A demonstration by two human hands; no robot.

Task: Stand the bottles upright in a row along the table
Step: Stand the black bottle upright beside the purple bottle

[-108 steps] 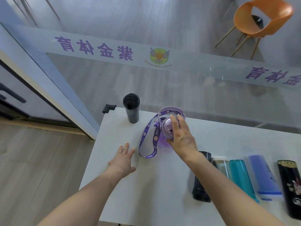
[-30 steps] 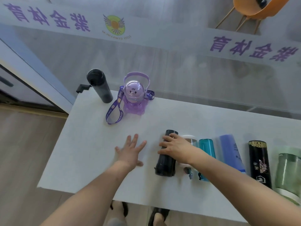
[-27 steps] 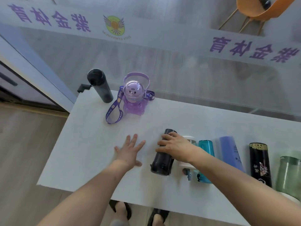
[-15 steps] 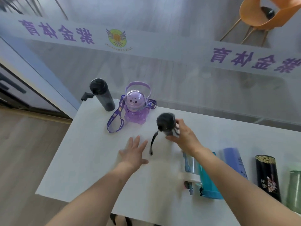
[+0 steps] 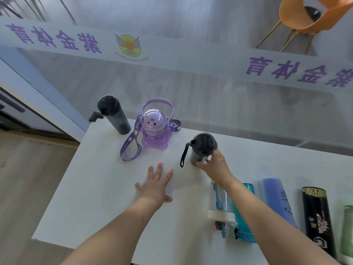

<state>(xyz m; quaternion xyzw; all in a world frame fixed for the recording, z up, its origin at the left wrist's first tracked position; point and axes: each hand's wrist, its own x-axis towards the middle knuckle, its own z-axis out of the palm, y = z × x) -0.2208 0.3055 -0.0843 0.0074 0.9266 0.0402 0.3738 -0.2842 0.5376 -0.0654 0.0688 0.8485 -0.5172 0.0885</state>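
Observation:
My right hand (image 5: 214, 166) grips the lower body of a dark grey bottle with a black loop strap (image 5: 202, 148), which stands upright to the right of a purple bear-face bottle (image 5: 154, 131) with a lanyard. A tall black bottle (image 5: 114, 114) stands upright at the table's far left corner. My left hand (image 5: 156, 185) lies flat on the white table (image 5: 99, 188), fingers spread, holding nothing. Several bottles lie on their sides at the right: a clear one with a white cap (image 5: 221, 205), a teal one (image 5: 244, 213), a blue-purple one (image 5: 278, 201), a black patterned one (image 5: 317, 217) and a green one (image 5: 346, 232).
A glass wall with purple lettering runs right behind the table's far edge. An orange chair (image 5: 309, 18) stands beyond the glass. The table's left edge drops to a wooden floor.
My right hand took the dark grey bottle from the lying row, stood it upright and carried it back beside the purple bottle. My left hand stayed flat on the table.

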